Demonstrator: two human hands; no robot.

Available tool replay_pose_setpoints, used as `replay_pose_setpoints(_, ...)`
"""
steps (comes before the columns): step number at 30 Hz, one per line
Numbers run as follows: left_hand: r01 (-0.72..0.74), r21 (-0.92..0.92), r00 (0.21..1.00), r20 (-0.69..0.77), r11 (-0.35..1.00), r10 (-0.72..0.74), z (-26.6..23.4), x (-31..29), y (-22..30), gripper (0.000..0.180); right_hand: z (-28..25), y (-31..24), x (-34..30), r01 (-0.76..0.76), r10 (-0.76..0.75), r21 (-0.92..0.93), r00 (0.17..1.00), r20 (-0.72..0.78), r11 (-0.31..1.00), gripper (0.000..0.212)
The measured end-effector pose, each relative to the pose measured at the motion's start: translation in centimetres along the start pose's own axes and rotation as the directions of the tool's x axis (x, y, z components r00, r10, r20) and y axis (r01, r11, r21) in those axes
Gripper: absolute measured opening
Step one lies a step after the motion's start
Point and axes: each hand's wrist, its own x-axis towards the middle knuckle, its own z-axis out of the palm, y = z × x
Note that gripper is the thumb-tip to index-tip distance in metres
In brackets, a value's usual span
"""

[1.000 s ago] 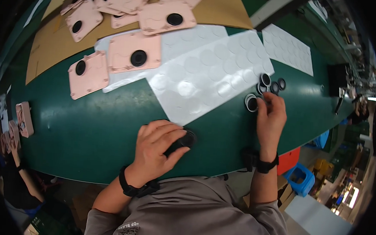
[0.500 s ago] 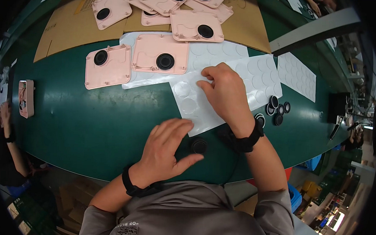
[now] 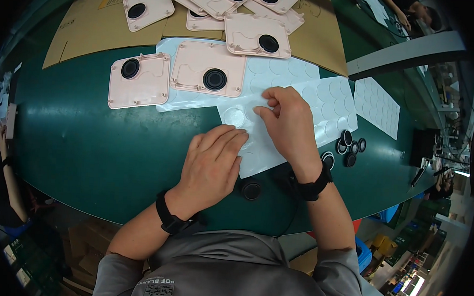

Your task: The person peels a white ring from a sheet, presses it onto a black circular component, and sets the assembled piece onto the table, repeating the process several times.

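My left hand (image 3: pixel 212 165) reaches over the left edge of a white sheet of round stickers (image 3: pixel 263 155). Its fingers are stretched out side by side, their tips on the sheet, with the thumb close along them. Above the same sheet is my right hand (image 3: pixel 292 121), fingers bent, a gap showing between thumb and index finger. I see nothing in that gap. Below the sheet, near my left hand, lies a black round speaker-like part (image 3: pixel 251 190). Beyond my hands lie two pink plastic panels (image 3: pixel 198 60), each with a black round part (image 3: pixel 215 79) in it.
More pink panels (image 3: pixel 258 31) are piled on flattened cardboard (image 3: pixel 317 39) at the back. Several black round parts (image 3: pixel 350 159) sit to the right, near another sticker sheet (image 3: pixel 376 101). At far left, a co-worker's hand (image 3: pixel 2 135) is beside a pink box (image 3: pixel 11 121).
My left hand has moved up onto the sheet and its thumb has drawn in toward the fingers. The pink box has shifted left, to the co-worker's hand. The view has shifted slightly.
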Motion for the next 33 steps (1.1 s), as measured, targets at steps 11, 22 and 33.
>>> replay_pose_setpoints(11,-0.013,-0.004,1.000,-0.020,1.000,0.013,0.0,0.0,-0.2,0.053,0.3,0.6,0.0,0.047,-0.046,-0.029,0.998,0.031,0.998,0.008)
replay_pose_setpoints(22,-0.009,0.017,0.999,-0.031,1.000,0.010,0.0,0.3,-0.2,0.054,0.9,0.5,-0.8,0.155,-0.159,-0.158,0.987,-0.014,0.975,0.007)
replay_pose_setpoints(33,-0.023,0.030,0.999,-0.041,0.999,0.024,0.1,0.0,-0.1,0.055,-5.7,0.4,-2.6,-0.122,-0.051,0.472,0.940,0.338,0.873,0.006)
